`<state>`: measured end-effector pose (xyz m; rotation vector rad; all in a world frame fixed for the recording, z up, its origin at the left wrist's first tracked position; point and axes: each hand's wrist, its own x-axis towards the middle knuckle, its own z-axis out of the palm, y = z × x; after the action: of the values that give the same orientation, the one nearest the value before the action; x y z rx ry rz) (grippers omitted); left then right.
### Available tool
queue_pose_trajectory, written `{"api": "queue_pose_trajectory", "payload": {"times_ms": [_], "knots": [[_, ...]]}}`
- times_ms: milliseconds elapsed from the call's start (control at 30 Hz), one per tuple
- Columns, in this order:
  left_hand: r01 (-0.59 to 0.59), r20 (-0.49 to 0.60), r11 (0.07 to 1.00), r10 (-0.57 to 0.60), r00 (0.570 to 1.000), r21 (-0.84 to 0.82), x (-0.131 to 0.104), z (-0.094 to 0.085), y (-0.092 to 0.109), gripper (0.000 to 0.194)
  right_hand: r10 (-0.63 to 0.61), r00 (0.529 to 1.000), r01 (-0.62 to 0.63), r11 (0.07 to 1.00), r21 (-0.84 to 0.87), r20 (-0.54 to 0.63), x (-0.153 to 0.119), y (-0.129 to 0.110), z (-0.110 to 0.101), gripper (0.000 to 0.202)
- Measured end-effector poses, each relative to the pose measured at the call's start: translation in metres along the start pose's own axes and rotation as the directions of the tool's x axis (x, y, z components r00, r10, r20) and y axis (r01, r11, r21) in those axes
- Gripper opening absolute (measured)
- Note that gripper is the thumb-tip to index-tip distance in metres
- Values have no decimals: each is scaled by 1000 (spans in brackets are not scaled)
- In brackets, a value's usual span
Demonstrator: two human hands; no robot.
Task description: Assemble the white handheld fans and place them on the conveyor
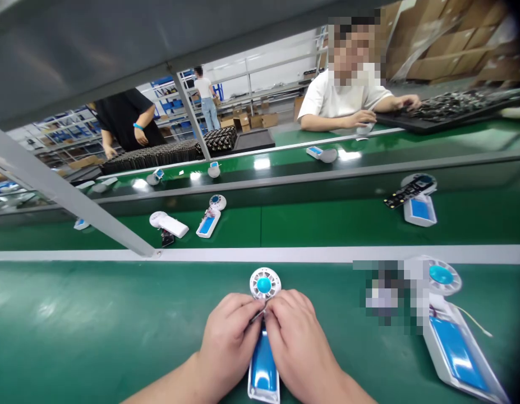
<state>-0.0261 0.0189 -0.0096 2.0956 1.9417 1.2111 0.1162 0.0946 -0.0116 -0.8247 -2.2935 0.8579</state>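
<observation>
A white handheld fan body (263,367) lies on the green work surface in front of me, its round head with a light blue hub away from me and a blue block in its handle. My left hand (232,339) and my right hand (299,342) meet over the neck of the fan. Both have thumb and fingers pinched together on a small thin dark part, which my fingers mostly hide. The sides of my hands rest against the handle.
Another open fan body (459,350) lies at the right. Beyond the white rail (285,254), several fan pieces sit on the green belt (318,224). A slanted metal post (95,210) stands left. Across are people and black trays (255,140).
</observation>
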Motion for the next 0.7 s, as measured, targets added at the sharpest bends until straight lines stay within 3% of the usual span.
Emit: {"api": "queue_pose_trajectory", "payload": {"times_ms": [333,700], "knots": [[-62,29,996,60,998,65,1,3,-2,34,136,989,-142,982,123,54,2,3,-2,23],[-110,23,992,109,994,66,-2,2,1,37,198,978,-206,962,182,57,2,1,-2,23]]}}
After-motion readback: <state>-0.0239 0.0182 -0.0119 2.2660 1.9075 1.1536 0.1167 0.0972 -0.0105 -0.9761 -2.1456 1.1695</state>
